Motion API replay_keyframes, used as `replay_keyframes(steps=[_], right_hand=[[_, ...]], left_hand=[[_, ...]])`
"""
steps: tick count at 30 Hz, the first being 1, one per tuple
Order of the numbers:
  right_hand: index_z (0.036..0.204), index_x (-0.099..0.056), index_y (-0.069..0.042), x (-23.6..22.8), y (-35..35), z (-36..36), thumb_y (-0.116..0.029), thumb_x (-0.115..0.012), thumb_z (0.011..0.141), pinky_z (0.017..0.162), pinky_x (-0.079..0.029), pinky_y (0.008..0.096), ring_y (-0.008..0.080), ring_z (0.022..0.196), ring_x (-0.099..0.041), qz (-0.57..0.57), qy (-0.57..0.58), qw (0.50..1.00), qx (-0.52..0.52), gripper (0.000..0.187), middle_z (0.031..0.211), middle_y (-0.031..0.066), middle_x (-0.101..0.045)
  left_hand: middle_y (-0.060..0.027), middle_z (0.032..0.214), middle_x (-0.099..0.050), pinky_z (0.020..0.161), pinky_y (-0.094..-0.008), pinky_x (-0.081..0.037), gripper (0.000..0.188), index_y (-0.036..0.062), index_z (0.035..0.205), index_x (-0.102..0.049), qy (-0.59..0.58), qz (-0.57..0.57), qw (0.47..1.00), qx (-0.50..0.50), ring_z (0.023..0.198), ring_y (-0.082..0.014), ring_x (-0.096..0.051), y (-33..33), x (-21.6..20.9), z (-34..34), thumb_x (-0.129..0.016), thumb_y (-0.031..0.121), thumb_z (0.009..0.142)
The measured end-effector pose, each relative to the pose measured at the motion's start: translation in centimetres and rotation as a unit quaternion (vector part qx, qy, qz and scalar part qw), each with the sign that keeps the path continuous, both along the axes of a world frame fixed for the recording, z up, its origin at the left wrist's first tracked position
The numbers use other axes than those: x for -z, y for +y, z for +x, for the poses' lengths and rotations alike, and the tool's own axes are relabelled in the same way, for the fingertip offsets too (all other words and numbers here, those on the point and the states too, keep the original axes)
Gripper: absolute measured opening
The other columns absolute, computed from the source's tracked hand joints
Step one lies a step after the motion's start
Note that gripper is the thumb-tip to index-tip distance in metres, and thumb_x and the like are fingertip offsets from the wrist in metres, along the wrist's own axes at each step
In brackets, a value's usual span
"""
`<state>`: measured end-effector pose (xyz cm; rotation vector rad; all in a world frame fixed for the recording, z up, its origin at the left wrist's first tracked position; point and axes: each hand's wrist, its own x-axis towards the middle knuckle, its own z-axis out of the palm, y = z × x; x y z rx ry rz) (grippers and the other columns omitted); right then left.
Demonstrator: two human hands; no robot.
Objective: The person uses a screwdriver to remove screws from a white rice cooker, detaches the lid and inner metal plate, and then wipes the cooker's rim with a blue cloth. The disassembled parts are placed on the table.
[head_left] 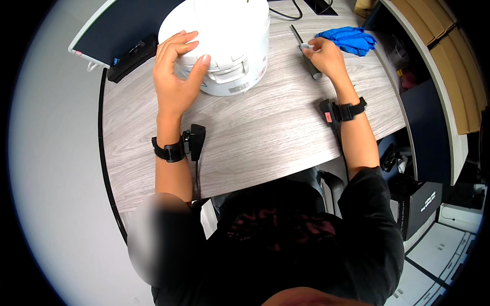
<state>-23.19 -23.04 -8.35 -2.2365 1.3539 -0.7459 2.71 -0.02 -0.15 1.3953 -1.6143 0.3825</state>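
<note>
A white plastic bucket [258, 56] with its lid on stands at the far middle of the desk. My left hand [176, 76] lies against the near left side of its lid, thumb apart from the fingers, holding nothing. To the right of the bucket is a screwdriver [312, 68] with a dark handle and a thin shaft pointing away to the far left. The fingertips of my right hand [328, 57] are closed at its pale neck. Whether the screwdriver touches the desk I cannot tell. A crumpled blue cloth [357, 41] lies just beyond this hand.
The wood-grain desk [255, 137] spreads between my arms. A dark case [133, 58] lies at the far left by a panel. Black cables [286, 13] run behind the bucket. Shelving with cardboard boxes [457, 76] borders the right side. Wrist straps with black devices [196, 143] trail cables.
</note>
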Motion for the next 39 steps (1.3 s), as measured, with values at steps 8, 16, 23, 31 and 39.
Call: replay_keyframes(steps=[8,16,23,31,39], right_hand=[[0.112,-0.075,-0.002,-5.6,10.2,2.3,-0.009,-0.075,0.087,0.066,-0.049,0.0221,0.0048,0.068,-0.056,0.029,-0.241,0.932,-0.27,0.025,0.079,0.0003,-0.069],[0.117,-0.074,-0.004,-5.0,12.8,4.0,-0.011,-0.074,0.092,0.07,-0.053,0.021,0.0064,0.075,-0.063,0.146,-0.264,0.926,-0.225,0.026,0.087,0.0022,-0.072],[0.108,-0.075,0.002,-4.3,12.9,5.1,-0.007,-0.076,0.088,0.065,-0.052,0.0208,0.0066,0.071,-0.063,0.206,-0.374,0.881,-0.201,0.021,0.083,0.0045,-0.073],[0.099,-0.073,0.001,-3.2,12.8,6.5,-0.005,-0.078,0.087,0.071,-0.053,0.0198,0.0061,0.076,-0.065,0.156,-0.397,0.885,-0.185,0.015,0.086,0.0034,-0.073],[0.1,-0.072,-0.001,-2.6,12.3,6.6,-0.004,-0.077,0.088,0.076,-0.054,0.0199,0.0062,0.082,-0.065,0.14,-0.4,0.881,-0.209,0.013,0.089,0.0017,-0.072]], left_hand=[[-0.0066,0.109,-0.069,0.085,-0.0303,-0.051,0.01,0.005,0.093,-0.077,0.129,-0.05,0.987,-0.081,0.098,-0.0165,-0.064,2.7,0.5,-1.0,-0.079,0.007,0.083],[-0.0045,0.098,-0.071,0.075,-0.0233,-0.052,0.022,0.0031,0.11,-0.075,0.276,0.056,0.959,-0.023,0.08,-0.0086,-0.064,3.8,3.0,-3.7,-0.076,0.005,0.088],[-0.006,0.095,-0.072,0.07,-0.0195,-0.052,0.025,0.0003,0.111,-0.073,0.341,0.09,0.936,0.014,0.076,-0.007,-0.064,4.1,2.6,-4.0,-0.077,0.005,0.087],[-0.0079,0.089,-0.075,0.072,-0.0193,-0.055,0.018,-0.0031,0.104,-0.072,0.399,0.077,0.913,0.038,0.079,-0.0086,-0.069,2.7,3.1,-2.9,-0.077,0.002,0.087],[-0.0079,0.087,-0.075,0.072,-0.0199,-0.056,0.014,-0.0022,0.098,-0.073,0.397,0.088,0.912,0.05,0.079,-0.0085,-0.069,2.4,3.6,-1.5,-0.078,0.001,0.085]])
